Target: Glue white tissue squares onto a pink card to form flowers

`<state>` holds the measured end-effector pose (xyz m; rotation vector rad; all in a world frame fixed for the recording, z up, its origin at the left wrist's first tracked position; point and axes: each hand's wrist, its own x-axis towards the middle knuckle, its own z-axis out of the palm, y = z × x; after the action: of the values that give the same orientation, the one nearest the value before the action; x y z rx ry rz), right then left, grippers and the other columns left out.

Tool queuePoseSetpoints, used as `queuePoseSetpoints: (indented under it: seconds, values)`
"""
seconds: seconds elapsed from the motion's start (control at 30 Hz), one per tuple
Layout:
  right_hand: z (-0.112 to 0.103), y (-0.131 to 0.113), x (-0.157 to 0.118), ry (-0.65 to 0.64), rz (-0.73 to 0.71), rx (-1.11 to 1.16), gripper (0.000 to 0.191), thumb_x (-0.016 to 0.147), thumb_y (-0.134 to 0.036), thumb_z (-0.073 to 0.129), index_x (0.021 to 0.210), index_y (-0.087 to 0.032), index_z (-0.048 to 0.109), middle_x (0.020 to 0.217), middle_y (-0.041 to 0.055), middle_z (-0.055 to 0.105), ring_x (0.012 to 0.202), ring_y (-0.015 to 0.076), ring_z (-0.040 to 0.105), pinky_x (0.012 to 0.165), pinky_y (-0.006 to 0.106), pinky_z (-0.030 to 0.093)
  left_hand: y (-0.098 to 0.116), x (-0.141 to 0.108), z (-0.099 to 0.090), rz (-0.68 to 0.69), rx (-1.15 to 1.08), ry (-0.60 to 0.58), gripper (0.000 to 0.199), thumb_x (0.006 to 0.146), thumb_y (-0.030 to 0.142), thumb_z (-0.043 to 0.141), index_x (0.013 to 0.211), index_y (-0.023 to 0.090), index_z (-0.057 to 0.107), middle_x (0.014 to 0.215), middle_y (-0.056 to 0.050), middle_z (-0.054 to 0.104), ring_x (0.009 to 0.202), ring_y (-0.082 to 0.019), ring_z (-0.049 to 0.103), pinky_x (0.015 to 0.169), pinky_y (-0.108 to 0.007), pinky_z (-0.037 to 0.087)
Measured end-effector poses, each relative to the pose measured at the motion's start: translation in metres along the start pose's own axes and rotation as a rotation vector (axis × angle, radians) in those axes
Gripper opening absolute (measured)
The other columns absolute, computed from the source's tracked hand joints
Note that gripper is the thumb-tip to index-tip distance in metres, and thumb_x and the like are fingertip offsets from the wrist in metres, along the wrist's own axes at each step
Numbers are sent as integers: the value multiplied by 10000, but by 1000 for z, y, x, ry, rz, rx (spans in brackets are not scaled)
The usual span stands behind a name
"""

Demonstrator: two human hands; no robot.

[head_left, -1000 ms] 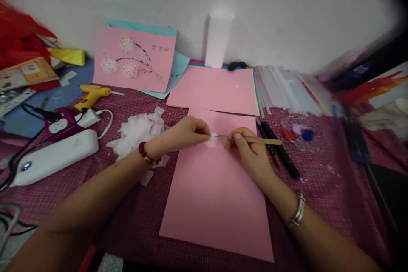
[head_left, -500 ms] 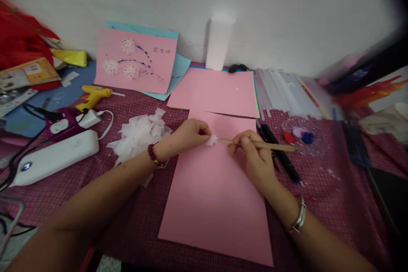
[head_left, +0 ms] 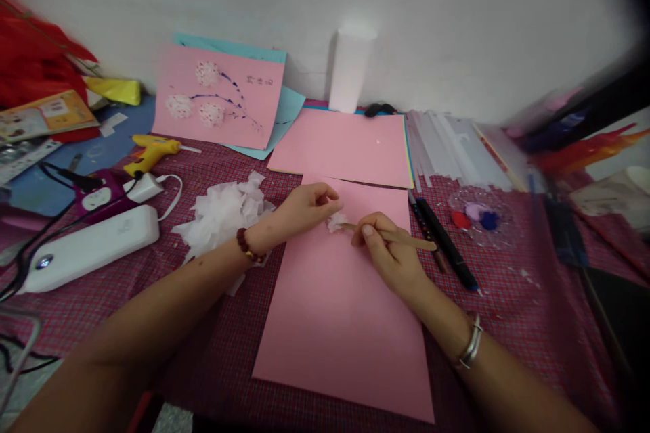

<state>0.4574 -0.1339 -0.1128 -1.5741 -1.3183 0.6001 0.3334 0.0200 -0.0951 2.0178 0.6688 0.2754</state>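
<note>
I see the left hand (head_left: 312,208) bent above the pink sheet (head_left: 345,325), its fingertips just beside a small crumpled white paper (head_left: 336,222). Whether these fingers pinch its edge or only hover, I cannot tell; the place is small and blurred. The right hand (head_left: 390,254) pinches a thin wooden stick (head_left: 409,239) between thumb and fingers. Its tip reaches the white paper, but the middle of the stick is hidden by the fingers. This white paper is near the far end of the pink sheet.

The left wrist and forearm cover part of a heap of white paper pieces (head_left: 223,210), so its near side is not fully visible. On the worktop (head_left: 512,311), the right forearm is cut off below. The writing on the flower picture (head_left: 218,98) is too small for reading. At far left, a red thing (head_left: 35,47) is cut by the edge.
</note>
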Motion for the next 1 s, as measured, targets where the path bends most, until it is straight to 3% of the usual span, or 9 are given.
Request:
queuePoseSetpoints:
  seconds: [0.17,0.5,0.6,0.73,0.83,1.0]
  values:
    - [0,-3,-1,-22,-43,-69,199,945,-282,388,803,-249,524,746,3,561,692,165,542,629,293,402,-1,2,-3,7,20,-16,220,821,293,495,881,118,614,736,-13,591,633,-88,500,577,-208,388]
    - [0,-6,2,-108,-102,-296,163,931,-255,387,861,-247,534,754,18,595,696,187,556,626,312,399,-1,2,-4,-47,-22,-44,167,793,215,495,873,117,604,656,18,531,543,-66,433,502,-192,340]
    - [1,-3,3,-72,-35,-156,181,934,-280,397,833,-247,543,750,11,591,697,180,551,638,309,404,-2,0,-11,7,-22,-157,231,747,194,544,958,114,589,741,-3,577,622,-81,501,560,-200,398]
    - [0,1,5,131,90,237,216,934,-300,414,768,-234,535,662,-8,574,638,156,544,634,293,428,1,-6,-19,152,112,-308,395,703,189,598,1092,135,557,869,-23,576,669,-91,534,597,-215,435]
    - [-3,2,6,230,146,390,217,934,-283,419,762,-224,537,588,-25,559,583,139,536,607,277,422,1,-6,-17,182,188,-254,300,704,195,602,996,138,572,865,-20,567,671,-89,525,600,-214,429]
    - [-4,-1,5,123,146,392,238,926,-287,438,723,-214,538,576,-24,545,569,130,513,586,270,417,-7,0,-7,158,169,-124,70,748,209,557,760,140,557,687,11,544,608,-81,467,550,-205,367]
